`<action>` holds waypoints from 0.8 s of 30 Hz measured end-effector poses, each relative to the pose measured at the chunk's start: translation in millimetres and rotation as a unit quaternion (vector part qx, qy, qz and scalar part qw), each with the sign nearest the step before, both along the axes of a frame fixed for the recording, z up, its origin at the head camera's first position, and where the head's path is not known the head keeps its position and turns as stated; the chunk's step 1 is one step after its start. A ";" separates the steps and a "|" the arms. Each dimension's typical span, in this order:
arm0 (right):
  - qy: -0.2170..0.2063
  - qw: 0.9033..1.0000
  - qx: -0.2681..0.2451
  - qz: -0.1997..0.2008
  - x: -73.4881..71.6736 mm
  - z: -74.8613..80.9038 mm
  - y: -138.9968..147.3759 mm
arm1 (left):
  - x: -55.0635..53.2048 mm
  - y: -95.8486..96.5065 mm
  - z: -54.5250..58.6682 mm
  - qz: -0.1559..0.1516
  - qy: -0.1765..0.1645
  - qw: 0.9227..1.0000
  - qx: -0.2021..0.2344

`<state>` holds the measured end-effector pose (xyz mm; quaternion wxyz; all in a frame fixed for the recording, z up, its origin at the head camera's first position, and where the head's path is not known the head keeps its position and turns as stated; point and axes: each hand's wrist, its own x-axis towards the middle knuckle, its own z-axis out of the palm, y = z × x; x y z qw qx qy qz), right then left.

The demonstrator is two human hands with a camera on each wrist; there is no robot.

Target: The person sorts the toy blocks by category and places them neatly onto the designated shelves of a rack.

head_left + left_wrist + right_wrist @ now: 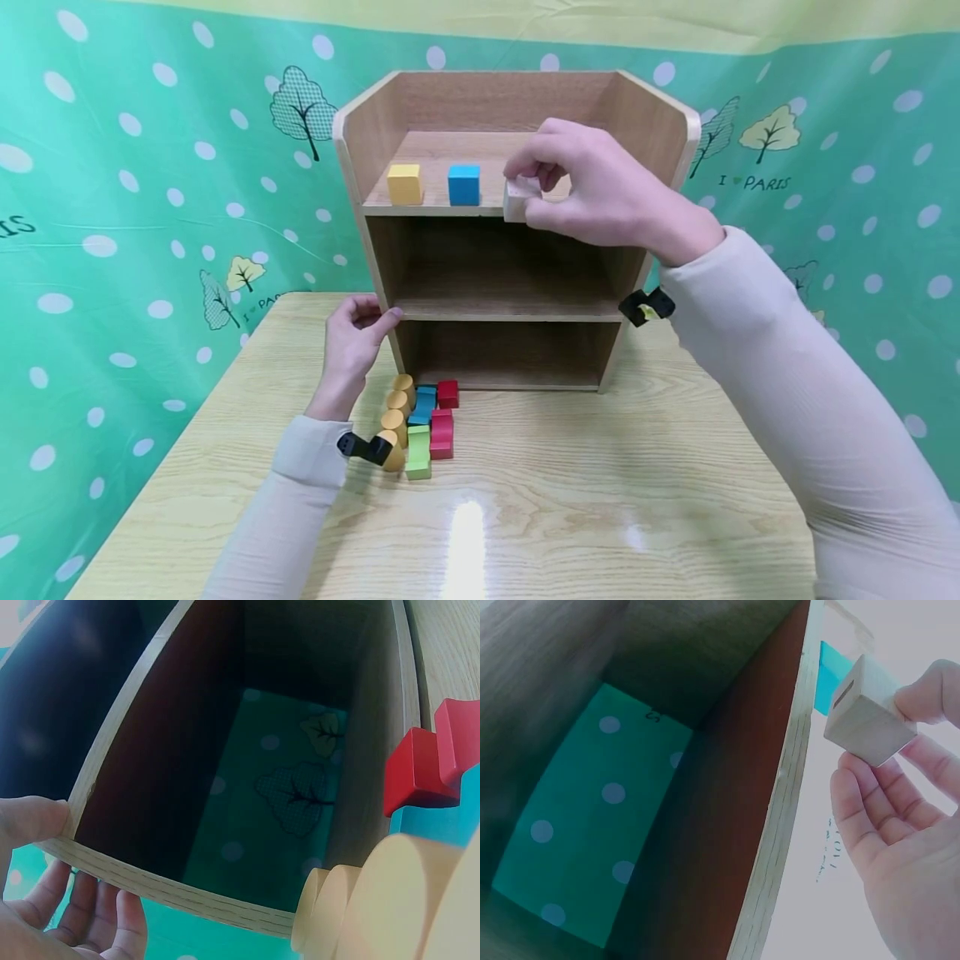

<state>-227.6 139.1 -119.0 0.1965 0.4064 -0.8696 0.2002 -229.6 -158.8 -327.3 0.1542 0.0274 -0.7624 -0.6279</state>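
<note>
At the front edge of the top board of a small wooden shelf [517, 310], my right hand [592, 187] pinches a pale wooden cube [517, 200] between thumb and fingers. The right wrist view shows this cube [870, 712] with a small dark slot in one face. To its left on the same board stand a blue cube [464, 185] and a yellow cube [405, 184]. My left hand [352, 346] holds the shelf's left side panel, thumb on the front edge and fingers on the outer side, as the left wrist view shows at the panel edge [142, 881].
Left of the shelf's foot, on the wooden table [562, 492], lie several tan round blocks [393, 423], blue blocks [423, 406], a green block [418, 452], a pinkish-red block [442, 433] and a red block [447, 393]. A green dotted curtain [150, 208] hangs behind.
</note>
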 end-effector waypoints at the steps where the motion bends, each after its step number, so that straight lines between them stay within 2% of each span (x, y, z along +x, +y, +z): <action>1: -0.002 1.000 0.000 -0.004 -0.9 1.1 -0.4 | 0.0 0.0 0.1 0.000 -0.001 1.000 -0.001; 12: -0.015 0.999 0.000 -0.036 -13.0 2.5 -0.8 | -0.6 -0.5 -0.6 0.000 0.002 1.000 0.003; 24: -0.028 0.998 0.004 -0.048 -23.5 -0.5 -1.2 | -0.6 -0.5 -0.5 -0.001 0.005 1.000 0.006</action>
